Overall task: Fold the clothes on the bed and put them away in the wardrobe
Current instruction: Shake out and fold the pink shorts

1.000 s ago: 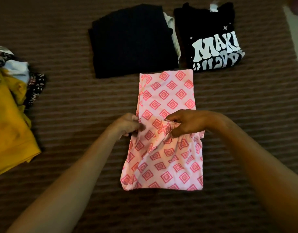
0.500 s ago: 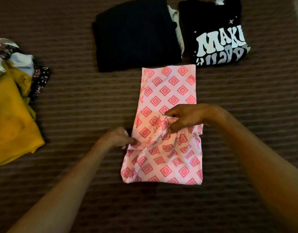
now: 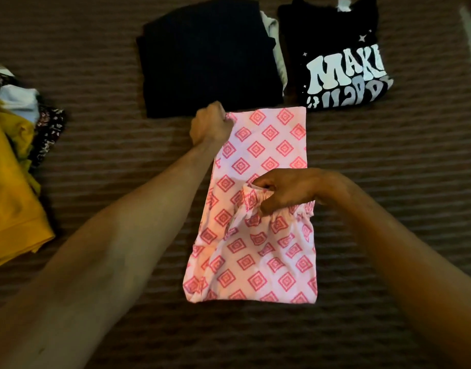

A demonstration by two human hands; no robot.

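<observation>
The left hand (image 3: 211, 126) is pinching the pink garment's (image 3: 258, 249) far left corner; the right hand (image 3: 287, 191) is gripping its waistband (image 3: 300, 213), mid-bed (image 3: 388, 169).

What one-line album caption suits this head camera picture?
Left hand pinches the far corner of pink diamond-print cotton trousers while right hand grips their gathered waistband on the brown striped bedspread.

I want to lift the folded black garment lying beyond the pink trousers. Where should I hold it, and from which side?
Probably best: slide flat hands under the black garment from its two short sides, left and right. It lies flat as a squared stack with a pale garment showing at its right edge, so supporting it underneath should keep the layers together.
</observation>
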